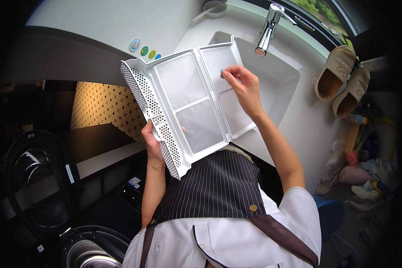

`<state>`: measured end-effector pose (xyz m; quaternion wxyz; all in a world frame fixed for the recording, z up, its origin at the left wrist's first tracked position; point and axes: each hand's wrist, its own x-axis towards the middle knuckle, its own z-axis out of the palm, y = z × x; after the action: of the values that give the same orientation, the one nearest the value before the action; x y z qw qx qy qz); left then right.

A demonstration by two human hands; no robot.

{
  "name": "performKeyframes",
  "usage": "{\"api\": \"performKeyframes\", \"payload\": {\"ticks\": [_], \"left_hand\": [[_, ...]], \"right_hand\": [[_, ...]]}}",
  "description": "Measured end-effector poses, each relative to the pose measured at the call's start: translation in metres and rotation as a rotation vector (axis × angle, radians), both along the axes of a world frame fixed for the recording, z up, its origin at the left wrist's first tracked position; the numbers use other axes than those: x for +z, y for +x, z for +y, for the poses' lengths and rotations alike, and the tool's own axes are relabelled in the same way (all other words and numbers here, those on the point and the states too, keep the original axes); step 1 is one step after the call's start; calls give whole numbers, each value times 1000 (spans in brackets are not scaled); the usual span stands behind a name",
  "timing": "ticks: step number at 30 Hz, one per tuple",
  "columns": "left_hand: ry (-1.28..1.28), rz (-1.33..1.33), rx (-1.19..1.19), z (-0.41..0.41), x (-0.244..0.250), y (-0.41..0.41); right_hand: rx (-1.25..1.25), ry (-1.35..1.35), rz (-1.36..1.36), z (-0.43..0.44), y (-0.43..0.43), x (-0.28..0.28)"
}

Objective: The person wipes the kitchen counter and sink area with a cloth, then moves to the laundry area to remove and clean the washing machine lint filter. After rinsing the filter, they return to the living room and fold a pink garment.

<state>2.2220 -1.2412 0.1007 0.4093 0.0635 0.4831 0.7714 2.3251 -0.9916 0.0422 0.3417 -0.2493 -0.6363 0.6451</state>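
A white plastic lint filter (202, 100) with fine mesh panels lies unfolded in front of me, above my apron and partly over the sink. My left hand (152, 142) grips its perforated outer edge (154, 117), thumb on top and the other fingers hidden beneath. Over the far right mesh panel, my right hand (242, 87) pinches a small dark grey tuft, likely lint (222, 73), between thumb and forefinger. Whether the tuft still touches the mesh, I cannot tell.
Behind the filter is a white sink (281, 83) with a chrome faucet (268, 30). Beige shoes (335, 73) stand on the right ledge. At lower left, a dryer's round door (37, 181) hangs open beside its metal drum (90, 254). Gloves (365, 192) hang at right.
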Motion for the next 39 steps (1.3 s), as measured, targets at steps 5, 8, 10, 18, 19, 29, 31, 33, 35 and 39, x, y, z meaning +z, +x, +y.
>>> {"api": "performKeyframes", "payload": {"ticks": [5, 8, 10, 18, 19, 29, 31, 33, 35, 39], "left_hand": [[-74, 36, -43, -1, -2, 6], [-114, 91, -62, -1, -2, 6], [-138, 141, -84, -3, -3, 4], [-180, 183, 15, 7, 3, 8], [-190, 193, 44, 10, 5, 8], [-206, 265, 71, 25, 8, 9], [-214, 283, 62, 26, 8, 9], [-228, 293, 68, 28, 8, 8], [-230, 290, 83, 29, 7, 9], [-200, 284, 34, 29, -1, 6]], "right_hand": [[-37, 652, 45, 33, -45, 26], [-19, 889, -19, 46, -58, 25], [29, 950, -74, 47, -61, 21], [184, 921, -72, 19, -34, 7], [204, 919, -75, 14, -26, 6], [328, 862, -93, -8, 48, -11], [322, 840, -85, -13, 59, -12], [331, 789, -90, -17, 72, -10], [331, 721, -94, -24, 80, -14], [270, 544, -133, -35, 92, -27]]}}
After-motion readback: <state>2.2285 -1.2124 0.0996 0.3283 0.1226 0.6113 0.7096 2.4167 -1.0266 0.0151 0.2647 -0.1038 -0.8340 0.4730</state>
